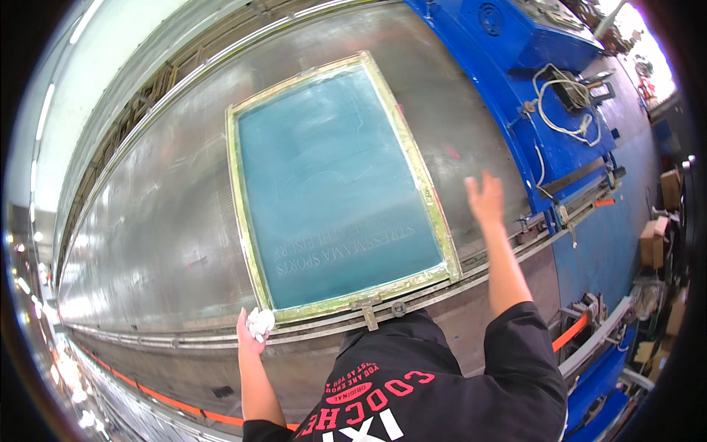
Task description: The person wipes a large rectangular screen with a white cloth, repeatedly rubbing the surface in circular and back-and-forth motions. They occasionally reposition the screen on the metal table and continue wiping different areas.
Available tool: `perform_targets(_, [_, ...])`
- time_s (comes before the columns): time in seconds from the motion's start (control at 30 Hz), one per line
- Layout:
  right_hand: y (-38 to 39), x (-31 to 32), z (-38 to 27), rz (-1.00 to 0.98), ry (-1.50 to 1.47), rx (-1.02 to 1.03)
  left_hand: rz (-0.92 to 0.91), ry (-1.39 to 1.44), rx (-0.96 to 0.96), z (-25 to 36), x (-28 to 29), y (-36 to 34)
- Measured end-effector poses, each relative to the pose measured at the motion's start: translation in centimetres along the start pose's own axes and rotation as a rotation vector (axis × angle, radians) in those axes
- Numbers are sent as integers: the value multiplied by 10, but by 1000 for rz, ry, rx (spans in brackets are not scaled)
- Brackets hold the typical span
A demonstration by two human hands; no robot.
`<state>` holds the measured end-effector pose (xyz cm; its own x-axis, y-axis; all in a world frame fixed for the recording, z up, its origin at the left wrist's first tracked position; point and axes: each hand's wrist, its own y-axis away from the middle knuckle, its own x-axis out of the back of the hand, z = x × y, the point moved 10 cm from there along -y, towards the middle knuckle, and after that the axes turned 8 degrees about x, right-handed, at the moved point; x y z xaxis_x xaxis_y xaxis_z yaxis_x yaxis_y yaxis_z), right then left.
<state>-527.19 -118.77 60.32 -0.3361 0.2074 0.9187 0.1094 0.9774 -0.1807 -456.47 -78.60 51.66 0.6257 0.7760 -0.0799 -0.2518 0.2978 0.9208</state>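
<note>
In front of me a screen-printing frame with a yellow-green, stained border lies on a long metal table. Its teal mesh carries faint lettering close to the near edge. My left hand is closed around a crumpled white cloth, at the frame's near left corner. Out to the right of the frame, my right hand is held over the table with its fingers apart and nothing in it. Whether it touches the metal I cannot tell.
Along the table's near side runs a rail, with a metal clamp by the frame's near edge. A blue machine with a looped pale cable stands at right. Cardboard boxes are stacked at far right.
</note>
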Motion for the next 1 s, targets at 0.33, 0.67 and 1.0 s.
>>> perform_targets(0.33, [-22,-109,-97,-317,-392,-144,-10,-188,10,13,-66,-6])
perform_targets(0.67, [-103,-31,-20,-118,-289,-13,-261,-109,37,-45,-173,18])
perform_targets(1.0, [-56,-38,3,-8,-379,-1,-106,-127,37,-49,-174,29])
